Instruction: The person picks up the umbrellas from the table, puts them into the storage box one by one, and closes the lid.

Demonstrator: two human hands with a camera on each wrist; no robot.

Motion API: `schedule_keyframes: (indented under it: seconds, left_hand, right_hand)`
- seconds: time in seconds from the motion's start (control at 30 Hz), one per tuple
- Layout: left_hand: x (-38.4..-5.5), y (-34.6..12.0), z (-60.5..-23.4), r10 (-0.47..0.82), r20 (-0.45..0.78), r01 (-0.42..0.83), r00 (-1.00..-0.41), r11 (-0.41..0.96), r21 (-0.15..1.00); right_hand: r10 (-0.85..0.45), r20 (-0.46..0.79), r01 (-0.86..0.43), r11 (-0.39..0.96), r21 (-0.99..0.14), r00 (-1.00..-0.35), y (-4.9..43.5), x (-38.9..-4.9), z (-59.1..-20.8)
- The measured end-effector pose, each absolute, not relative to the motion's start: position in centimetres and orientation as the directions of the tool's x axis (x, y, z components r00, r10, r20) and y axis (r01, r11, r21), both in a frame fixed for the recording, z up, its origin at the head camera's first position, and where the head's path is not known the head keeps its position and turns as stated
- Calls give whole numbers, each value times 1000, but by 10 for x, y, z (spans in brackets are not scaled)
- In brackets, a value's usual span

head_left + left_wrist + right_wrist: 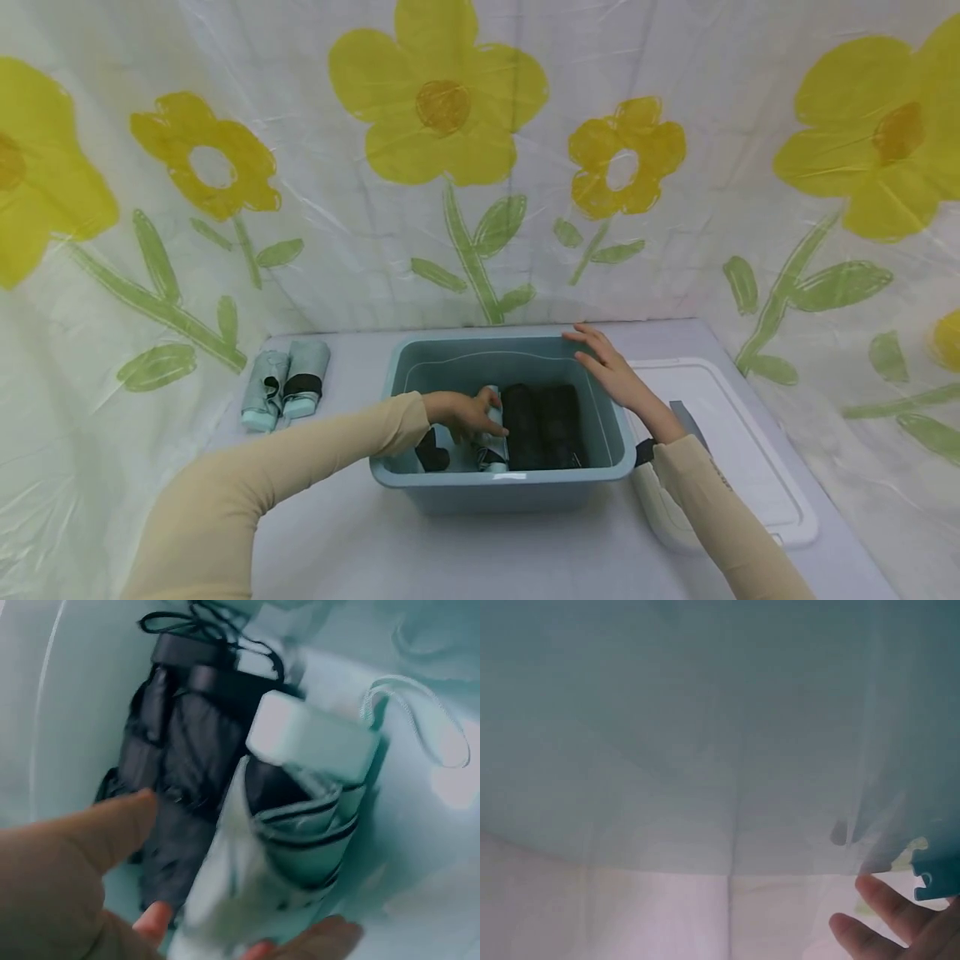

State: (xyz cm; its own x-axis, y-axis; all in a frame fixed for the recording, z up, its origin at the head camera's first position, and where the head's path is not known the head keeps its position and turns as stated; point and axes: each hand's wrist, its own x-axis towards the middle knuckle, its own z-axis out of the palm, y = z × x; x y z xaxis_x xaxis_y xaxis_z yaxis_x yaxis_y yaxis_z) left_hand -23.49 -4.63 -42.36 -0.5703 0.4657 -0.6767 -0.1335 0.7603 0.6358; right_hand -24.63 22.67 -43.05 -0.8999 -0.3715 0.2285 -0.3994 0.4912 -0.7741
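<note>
In the head view, a blue-grey plastic bin (498, 493) stands on the table. Two black folding umbrellas (542, 425) lie side by side in its right part. Left of them lies a pale blue folding umbrella (225, 877), its white handle and cord loop showing in the left wrist view. My left hand (468, 414) reaches over this umbrella with thumb and fingers spread; the fingertips are at its lower part, while the thumb points across the black umbrellas. At the bin's right rear rim, my right hand (611, 373) rests with fingers extended.
Two more pale blue umbrellas (306, 375) with black bands lie on the table left of the bin. A white lid (738, 450) lies at the right, partly beneath my right forearm. A flower-patterned curtain (315, 275) hangs behind the table.
</note>
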Motion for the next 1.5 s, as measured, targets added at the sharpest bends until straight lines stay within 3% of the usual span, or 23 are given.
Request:
schedule_keyframes:
  seconds: [0.3,0.53,0.73,1.2,1.5]
  left_hand:
    - [-240,-55,-402,523,-675,148,-520,834,532]
    - [-242,-68,-383,581,-637,223,-507,802,554]
    - [-243,-85,-373,694,-518,352,-500,709,611]
    - [-235,-135,-365,703,-198,366,-683,563,741]
    - [-231,-168,-361,596,48,393,-801,463,795]
  right_hand:
    - [-373,236,-406,489,-772,-897,226,-245,-429]
    - [-371,235,-405,491,-771,-898,226,-246,-431]
    - [-369,228,-399,497,-770,-901,226,-246,-430]
    - [-376,238,-411,495,-766,-896,227,-247,-434]
    - [-383,247,-422,488,-764,-890,226,-246,-433]
